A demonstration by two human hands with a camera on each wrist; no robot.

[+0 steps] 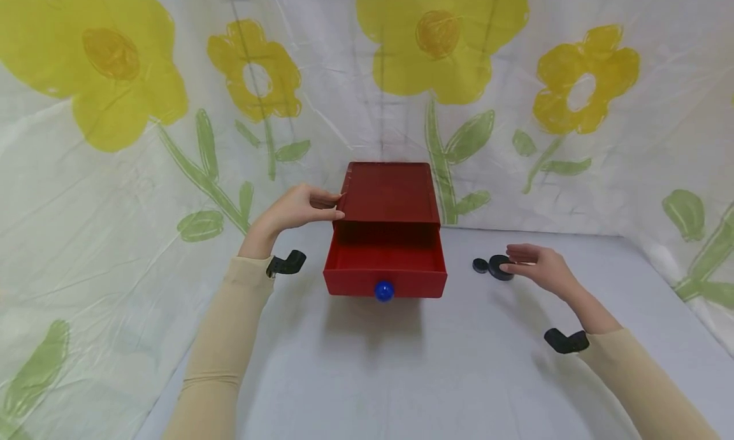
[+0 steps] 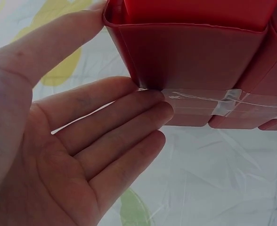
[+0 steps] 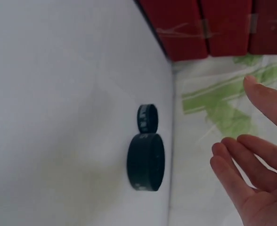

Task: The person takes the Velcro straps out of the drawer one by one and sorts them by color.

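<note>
1. touching the front left edge of a red cabinet (image 1: 390, 191), the person's left hand (image 1: 298, 207) has its thumb at the rim and its extended fingers against the side wall; its grip is spread, thumb well away from the fingers, not curled round the cabinet.
2. near two black discs, the right hand (image 1: 536, 265) hovers with its grip loosely spread, a gap between thumb and fingers, holding nothing.
3. the small disc (image 1: 480, 265) and the large disc (image 1: 497, 269) lie flat, side by side, on the pale worktop (image 1: 459, 363), right of the cabinet; pale markings on their sides are too blurred to read.
4. the cabinet, three stacked sections joined by clear tape (image 2: 190, 101), stands close to a white backdrop (image 1: 327, 96) printed with yellow flowers.
5. a bright red drawer (image 1: 355, 283) juts from the top section, with a round blue knob (image 1: 384, 291) on its front.
6. beige sleeves (image 1: 223, 338) cover both forearms, with a black device (image 1: 288, 262) at each wrist.
</note>
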